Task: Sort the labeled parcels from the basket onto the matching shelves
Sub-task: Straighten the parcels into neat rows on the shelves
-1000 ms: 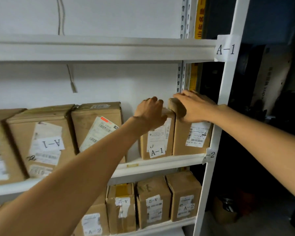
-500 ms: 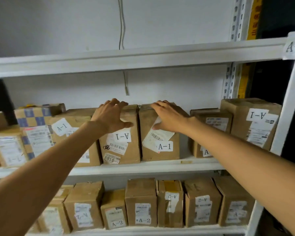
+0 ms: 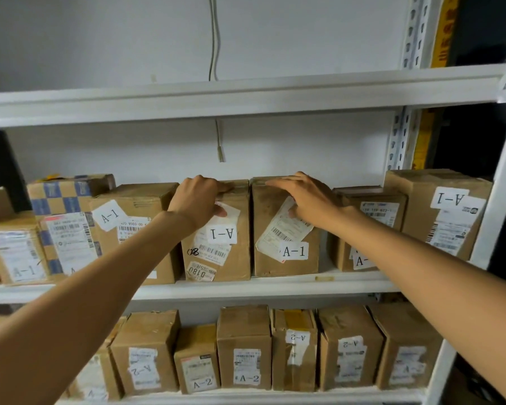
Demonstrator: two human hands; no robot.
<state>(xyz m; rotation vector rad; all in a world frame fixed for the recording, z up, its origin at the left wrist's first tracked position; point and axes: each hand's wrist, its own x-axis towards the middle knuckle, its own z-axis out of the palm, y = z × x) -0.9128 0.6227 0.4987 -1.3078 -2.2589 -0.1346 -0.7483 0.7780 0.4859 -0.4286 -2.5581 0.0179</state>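
Up from the bottom corners, gripping with the left hand [image 3: 197,203], fingers curled over the top front edge and thumb on the face, the upside-down A-1 parcel [image 3: 216,249] at frame centre, and resting the right hand [image 3: 307,200] flat, fingers straight and holding nothing, on the upright A-1 parcel [image 3: 287,258] touching it on the right. Looks like squaring up stock already on the A-1 shelf [image 3: 275,287] mid-frame, so press evenly and keep both boxes flush, upright, faces level with the neighbours. Further back, stop short of the wall [image 3: 304,147] and its dangling cable [image 3: 220,144].
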